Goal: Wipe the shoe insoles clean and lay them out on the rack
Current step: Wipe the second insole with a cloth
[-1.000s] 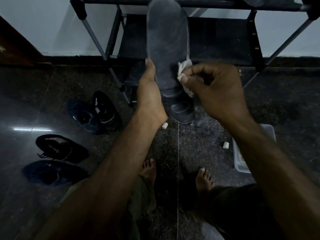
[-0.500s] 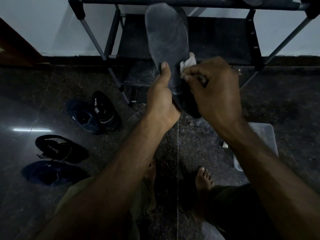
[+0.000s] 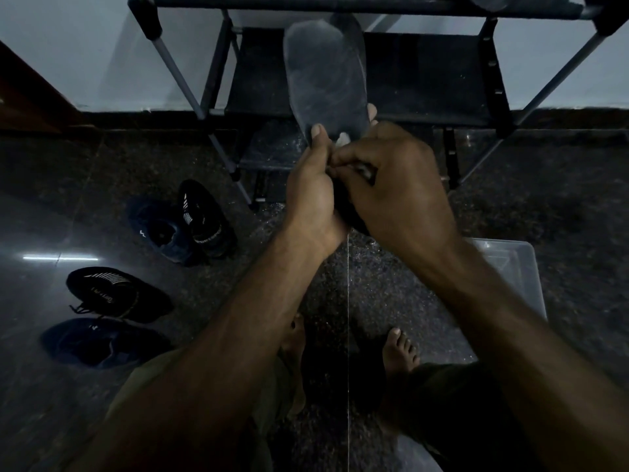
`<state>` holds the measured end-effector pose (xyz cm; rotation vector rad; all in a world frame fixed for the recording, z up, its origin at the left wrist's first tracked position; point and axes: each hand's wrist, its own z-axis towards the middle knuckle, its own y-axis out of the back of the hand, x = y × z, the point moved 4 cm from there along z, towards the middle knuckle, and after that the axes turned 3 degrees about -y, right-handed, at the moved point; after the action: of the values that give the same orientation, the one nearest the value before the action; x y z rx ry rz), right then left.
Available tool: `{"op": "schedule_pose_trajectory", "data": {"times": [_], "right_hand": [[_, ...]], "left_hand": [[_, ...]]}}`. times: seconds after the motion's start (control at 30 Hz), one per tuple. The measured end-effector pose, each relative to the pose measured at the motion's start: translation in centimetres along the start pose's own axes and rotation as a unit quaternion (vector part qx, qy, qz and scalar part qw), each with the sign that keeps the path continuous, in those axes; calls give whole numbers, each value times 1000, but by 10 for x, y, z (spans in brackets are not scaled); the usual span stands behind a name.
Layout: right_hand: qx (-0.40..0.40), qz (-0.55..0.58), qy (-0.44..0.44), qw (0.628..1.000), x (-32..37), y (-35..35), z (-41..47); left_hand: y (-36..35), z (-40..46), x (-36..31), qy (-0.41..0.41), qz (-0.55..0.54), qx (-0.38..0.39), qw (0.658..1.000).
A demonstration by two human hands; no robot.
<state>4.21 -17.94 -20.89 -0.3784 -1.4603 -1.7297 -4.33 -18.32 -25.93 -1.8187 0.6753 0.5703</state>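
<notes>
While the left hand (image 3: pixel 311 195) grips a dark grey foam insole (image 3: pixel 325 76) upright before the black metal-framed rack (image 3: pixel 422 73), the right hand (image 3: pixel 398 185) pinches a white cloth (image 3: pixel 341 137) against it.

Four dark shoes (image 3: pixel 177 226) lie in pairs on the speckled floor (image 3: pixel 544 199), a clear plastic bin (image 3: pixel 517 274) well apart

The floor (image 3: pixel 510 206) was dark speckled stone, polished enough to mirror a strip of light (image 3: pixel 61 258) at the left. A pale wall (image 3: pixel 85 52) stood behind, with a dark skirting (image 3: pixel 136 119) along its foot and brown woodwork (image 3: pixel 20 97) at the far left. The room was dim.
</notes>
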Motion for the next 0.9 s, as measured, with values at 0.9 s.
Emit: {"op": "schedule_pose_trajectory", "data": {"times": [0.9], "right_hand": [[44,-17,6,999,20,-5,-3]], "left_hand": [[1,0,-4,3,4,15,1000]]}}
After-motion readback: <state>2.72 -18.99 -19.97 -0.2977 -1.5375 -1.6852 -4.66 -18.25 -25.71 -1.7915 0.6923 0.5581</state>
